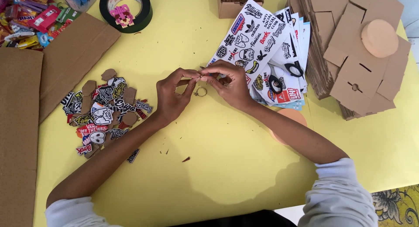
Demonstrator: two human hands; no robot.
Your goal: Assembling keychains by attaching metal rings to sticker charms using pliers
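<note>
Head view, looking down on a yellow tabletop (pixel 227 166). The left hand (pixel 171 98) and the right hand (pixel 230 84) meet near the centre of the view, fingertips touching. Between them they pinch a small object (pixel 203 70), partly hidden by the fingers and too small to identify; each hand's grip is pressed together on it, thumb against forefinger. A small metal ring (pixel 200 92) hangs or lies just below the fingertips; whether it is joined to the pinched object cannot be told.

To the left of the left hand lies a loose heap of cut-out stickers (pixel 102 116), some face up in black, white and red, others turned to show brown backs. Behind the right hand, a fanned stack of uncut sticker sheets (pixel 270 48) rests on the tabletop, with black-handled scissors (pixel 283 76) lying on it. Further right stands a pile of flat, die-cut cardboard box blanks (pixel 362 74), with a round, peach-coloured disc (pixel 379 38) on top. A second peach disc (pixel 293 116) shows partly under the right forearm.

At the far edge sit a roll of black tape (pixel 125 11), with a small pink pixel-style figure (pixel 122 15) in its core, and a small open cardboard box (pixel 238 2). Large brown cardboard sheets (pixel 26 122) cover the left side, and bright sweet wrappers (pixel 28 17) fill the far left corner. Small brown scraps dot the tabletop near the forearms. Both sleeves are white.
</note>
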